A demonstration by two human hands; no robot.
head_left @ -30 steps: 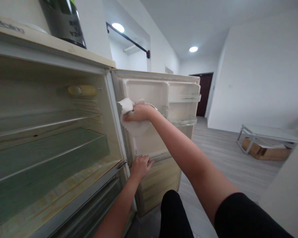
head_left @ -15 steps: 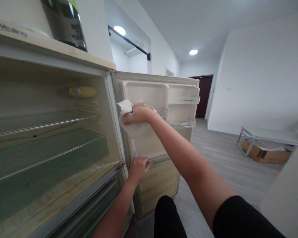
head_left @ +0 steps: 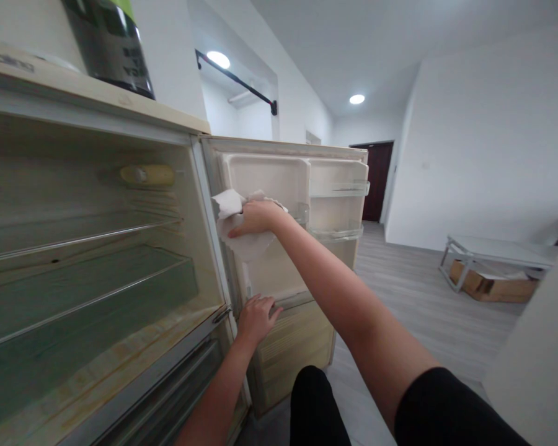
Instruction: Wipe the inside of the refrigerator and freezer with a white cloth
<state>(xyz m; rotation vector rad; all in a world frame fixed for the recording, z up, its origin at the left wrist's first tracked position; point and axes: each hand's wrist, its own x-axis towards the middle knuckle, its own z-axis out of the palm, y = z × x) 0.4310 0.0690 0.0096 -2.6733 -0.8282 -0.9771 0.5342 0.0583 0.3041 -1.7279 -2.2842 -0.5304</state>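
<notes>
My right hand (head_left: pixel 256 218) is closed on a crumpled white paper towel (head_left: pixel 248 244) held against the inner side of the open fridge door (head_left: pixel 279 275). Part of the towel spreads out below and left of the fingers, near the hinge side. My left hand (head_left: pixel 256 317) rests on the lower edge of that door, fingers apart, with nothing in it. Clear door racks (head_left: pixel 337 234) sit to the right of my right hand.
On the left stands the fridge compartment with a glass shelf (head_left: pixel 74 232), a greenish drawer (head_left: pixel 121 310) and yellow stains on its floor. A dark bottle (head_left: pixel 109 46) stands on top. Across the room, a low table (head_left: pixel 497 248) stands over a cardboard box (head_left: pixel 493 285).
The view has shifted slightly, so the fridge and door sit a little further left. Both hands keep nearly the same places on the door, the right still with the paper towel.
</notes>
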